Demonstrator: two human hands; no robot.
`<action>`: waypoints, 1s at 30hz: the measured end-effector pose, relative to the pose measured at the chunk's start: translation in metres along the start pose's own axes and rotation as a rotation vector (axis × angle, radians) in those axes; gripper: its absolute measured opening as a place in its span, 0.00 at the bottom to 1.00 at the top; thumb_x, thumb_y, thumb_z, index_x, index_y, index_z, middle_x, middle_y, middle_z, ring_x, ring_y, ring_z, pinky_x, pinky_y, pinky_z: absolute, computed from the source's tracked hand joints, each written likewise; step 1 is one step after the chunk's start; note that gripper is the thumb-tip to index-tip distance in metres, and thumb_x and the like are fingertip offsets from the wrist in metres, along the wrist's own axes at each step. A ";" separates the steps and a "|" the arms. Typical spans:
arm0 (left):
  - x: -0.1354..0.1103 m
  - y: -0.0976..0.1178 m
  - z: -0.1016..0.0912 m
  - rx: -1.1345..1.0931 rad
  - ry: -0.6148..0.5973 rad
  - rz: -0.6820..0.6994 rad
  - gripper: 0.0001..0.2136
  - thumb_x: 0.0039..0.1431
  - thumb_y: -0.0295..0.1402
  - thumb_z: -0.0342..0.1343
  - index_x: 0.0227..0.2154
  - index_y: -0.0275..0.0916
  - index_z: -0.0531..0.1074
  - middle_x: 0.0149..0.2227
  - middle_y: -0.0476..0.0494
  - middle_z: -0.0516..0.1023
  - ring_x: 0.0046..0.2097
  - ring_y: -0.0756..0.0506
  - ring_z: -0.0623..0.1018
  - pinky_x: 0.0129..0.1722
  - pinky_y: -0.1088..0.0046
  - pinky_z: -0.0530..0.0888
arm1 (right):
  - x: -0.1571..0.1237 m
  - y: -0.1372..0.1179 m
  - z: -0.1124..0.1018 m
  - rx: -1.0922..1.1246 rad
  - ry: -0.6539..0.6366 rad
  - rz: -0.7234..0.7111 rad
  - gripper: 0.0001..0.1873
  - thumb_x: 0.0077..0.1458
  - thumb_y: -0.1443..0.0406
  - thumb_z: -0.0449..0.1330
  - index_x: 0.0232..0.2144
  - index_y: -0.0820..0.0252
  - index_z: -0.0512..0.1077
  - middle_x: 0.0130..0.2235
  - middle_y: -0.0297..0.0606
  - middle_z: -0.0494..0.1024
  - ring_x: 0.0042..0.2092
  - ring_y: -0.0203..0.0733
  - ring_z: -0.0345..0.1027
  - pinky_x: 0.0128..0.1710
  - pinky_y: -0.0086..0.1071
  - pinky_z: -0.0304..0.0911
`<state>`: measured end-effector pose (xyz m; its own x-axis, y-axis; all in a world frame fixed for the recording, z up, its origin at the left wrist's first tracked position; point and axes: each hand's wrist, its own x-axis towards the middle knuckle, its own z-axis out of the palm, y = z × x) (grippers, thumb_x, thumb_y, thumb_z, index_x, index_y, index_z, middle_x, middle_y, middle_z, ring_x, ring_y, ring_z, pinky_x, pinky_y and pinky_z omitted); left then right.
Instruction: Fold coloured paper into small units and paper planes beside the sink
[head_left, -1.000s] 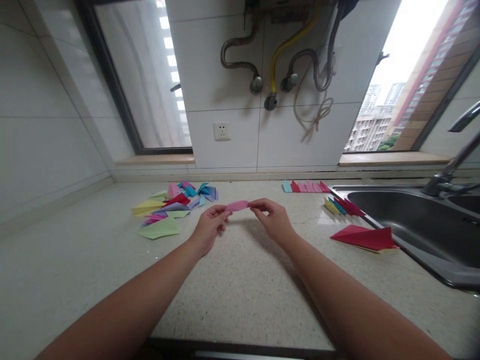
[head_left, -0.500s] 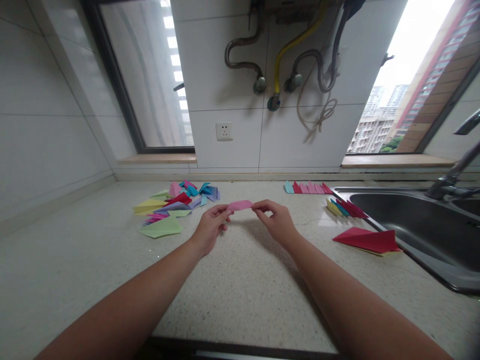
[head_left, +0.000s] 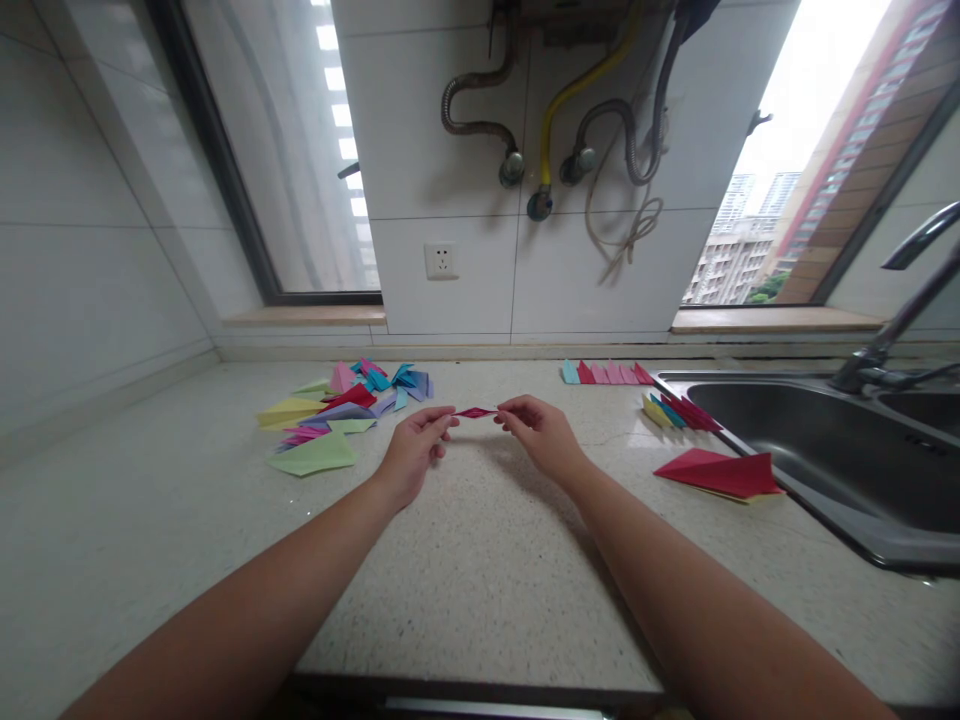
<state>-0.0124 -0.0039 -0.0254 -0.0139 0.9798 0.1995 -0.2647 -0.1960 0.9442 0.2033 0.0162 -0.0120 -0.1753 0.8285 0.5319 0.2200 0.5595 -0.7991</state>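
Left hand and right hand pinch opposite ends of a slim magenta folded-paper piece over the speckled cream countertop, with multicoloured folded papers at its nine o'clock and a red paper dart just past three.

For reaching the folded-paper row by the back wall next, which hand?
Right hand, probably: it's nearer the folded-paper row, which lies beyond it, to its right. The left hand is farther, at the other end of the pink paper. Both hands pinch it.
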 end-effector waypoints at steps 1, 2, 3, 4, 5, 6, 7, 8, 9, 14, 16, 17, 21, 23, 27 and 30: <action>0.001 -0.001 0.000 0.005 0.003 0.005 0.18 0.50 0.39 0.65 0.43 0.37 0.78 0.39 0.41 0.77 0.28 0.54 0.69 0.20 0.83 0.62 | 0.000 -0.001 -0.001 0.009 -0.008 0.001 0.13 0.56 0.57 0.61 0.38 0.59 0.74 0.34 0.41 0.81 0.35 0.40 0.75 0.37 0.35 0.69; 0.001 -0.001 -0.001 0.006 0.006 0.009 0.18 0.50 0.39 0.65 0.43 0.37 0.78 0.39 0.41 0.77 0.29 0.54 0.69 0.20 0.83 0.62 | 0.000 -0.002 -0.001 0.002 -0.012 -0.002 0.13 0.56 0.57 0.60 0.38 0.59 0.74 0.34 0.40 0.81 0.35 0.40 0.75 0.37 0.34 0.69; 0.001 -0.001 -0.001 0.004 0.009 0.011 0.18 0.50 0.39 0.65 0.42 0.37 0.78 0.39 0.41 0.77 0.29 0.54 0.69 0.20 0.83 0.62 | 0.000 -0.003 -0.002 -0.026 -0.012 -0.007 0.12 0.57 0.57 0.60 0.38 0.59 0.74 0.33 0.40 0.81 0.35 0.39 0.75 0.36 0.34 0.68; 0.001 -0.001 -0.001 0.001 0.012 0.012 0.18 0.49 0.40 0.66 0.42 0.37 0.78 0.39 0.41 0.77 0.30 0.54 0.69 0.20 0.83 0.63 | 0.000 -0.005 -0.004 -0.074 -0.009 -0.017 0.11 0.57 0.58 0.60 0.38 0.59 0.74 0.33 0.39 0.81 0.34 0.39 0.74 0.36 0.33 0.67; 0.001 -0.001 -0.001 -0.003 0.016 0.010 0.18 0.49 0.40 0.66 0.42 0.37 0.78 0.38 0.41 0.77 0.30 0.53 0.70 0.21 0.83 0.63 | 0.000 -0.007 -0.005 -0.135 -0.006 -0.030 0.11 0.57 0.58 0.60 0.37 0.59 0.75 0.32 0.38 0.81 0.33 0.38 0.73 0.35 0.32 0.66; 0.001 0.000 -0.001 -0.004 0.019 0.007 0.18 0.48 0.40 0.66 0.42 0.37 0.78 0.38 0.41 0.77 0.30 0.53 0.70 0.21 0.83 0.63 | 0.000 -0.008 -0.007 -0.199 -0.005 -0.042 0.10 0.57 0.59 0.60 0.36 0.59 0.75 0.32 0.37 0.80 0.32 0.37 0.73 0.34 0.31 0.65; 0.001 0.000 0.000 -0.003 0.023 0.002 0.19 0.48 0.40 0.67 0.42 0.37 0.78 0.38 0.41 0.77 0.31 0.53 0.70 0.21 0.82 0.64 | 0.000 -0.010 -0.009 -0.262 -0.010 -0.052 0.09 0.57 0.59 0.59 0.35 0.59 0.76 0.31 0.37 0.80 0.32 0.37 0.72 0.33 0.31 0.64; 0.001 0.001 0.000 0.002 0.027 -0.004 0.19 0.47 0.41 0.67 0.42 0.37 0.78 0.38 0.41 0.77 0.31 0.53 0.70 0.21 0.82 0.64 | -0.001 -0.011 -0.010 -0.321 -0.022 -0.059 0.09 0.58 0.60 0.59 0.34 0.58 0.76 0.31 0.36 0.80 0.31 0.37 0.71 0.33 0.30 0.63; 0.001 0.001 0.000 0.007 0.032 -0.009 0.19 0.47 0.41 0.67 0.41 0.37 0.78 0.38 0.41 0.78 0.31 0.53 0.70 0.22 0.82 0.64 | -0.001 -0.012 -0.012 -0.374 -0.044 -0.063 0.09 0.58 0.60 0.59 0.34 0.58 0.76 0.31 0.36 0.80 0.31 0.36 0.70 0.32 0.29 0.62; 0.002 0.000 -0.001 0.023 0.039 -0.025 0.20 0.45 0.42 0.68 0.41 0.37 0.79 0.37 0.41 0.79 0.30 0.53 0.70 0.22 0.82 0.63 | -0.002 -0.016 -0.017 -0.590 -0.169 -0.102 0.08 0.59 0.63 0.58 0.34 0.58 0.77 0.32 0.37 0.80 0.31 0.35 0.69 0.32 0.28 0.60; 0.002 -0.001 -0.001 0.025 0.037 -0.028 0.20 0.46 0.42 0.67 0.41 0.37 0.78 0.38 0.41 0.78 0.30 0.53 0.70 0.22 0.82 0.63 | -0.003 -0.018 -0.018 -0.638 -0.189 -0.112 0.08 0.59 0.63 0.58 0.35 0.58 0.77 0.32 0.37 0.80 0.32 0.36 0.70 0.33 0.28 0.60; 0.002 -0.001 -0.001 0.026 0.038 -0.031 0.20 0.46 0.42 0.67 0.42 0.36 0.78 0.38 0.41 0.78 0.30 0.53 0.70 0.22 0.81 0.63 | -0.003 -0.019 -0.018 -0.656 -0.198 -0.108 0.08 0.59 0.63 0.58 0.35 0.57 0.77 0.33 0.37 0.80 0.32 0.36 0.71 0.33 0.28 0.60; 0.001 0.000 0.000 0.013 0.016 -0.048 0.22 0.46 0.41 0.67 0.44 0.36 0.77 0.37 0.41 0.78 0.28 0.54 0.69 0.20 0.81 0.61 | -0.006 -0.024 -0.017 -0.733 -0.214 -0.053 0.07 0.57 0.63 0.59 0.34 0.56 0.77 0.31 0.36 0.80 0.32 0.37 0.71 0.33 0.28 0.60; 0.001 0.002 0.001 -0.004 -0.001 -0.064 0.24 0.46 0.41 0.67 0.47 0.37 0.75 0.37 0.42 0.77 0.27 0.54 0.69 0.20 0.81 0.61 | -0.007 -0.029 -0.022 -0.764 -0.195 -0.024 0.07 0.57 0.63 0.59 0.33 0.55 0.77 0.31 0.36 0.80 0.31 0.37 0.71 0.32 0.29 0.59; 0.001 0.003 0.000 0.003 -0.024 -0.109 0.25 0.47 0.42 0.66 0.48 0.37 0.74 0.35 0.44 0.76 0.28 0.54 0.69 0.21 0.81 0.63 | -0.009 -0.039 -0.051 -0.843 -0.070 0.043 0.07 0.56 0.61 0.59 0.30 0.55 0.77 0.30 0.36 0.80 0.31 0.38 0.71 0.30 0.30 0.57; 0.001 0.000 -0.001 0.069 -0.082 -0.120 0.21 0.50 0.43 0.64 0.44 0.36 0.76 0.32 0.45 0.74 0.27 0.53 0.69 0.22 0.80 0.62 | -0.013 -0.040 -0.090 -0.944 0.102 0.134 0.09 0.55 0.60 0.58 0.29 0.55 0.77 0.30 0.37 0.80 0.31 0.40 0.71 0.31 0.31 0.57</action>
<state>-0.0138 -0.0025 -0.0255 0.0936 0.9903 0.1023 -0.1932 -0.0827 0.9777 0.2829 -0.0151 0.0386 -0.0176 0.8599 0.5101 0.9226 0.2106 -0.3231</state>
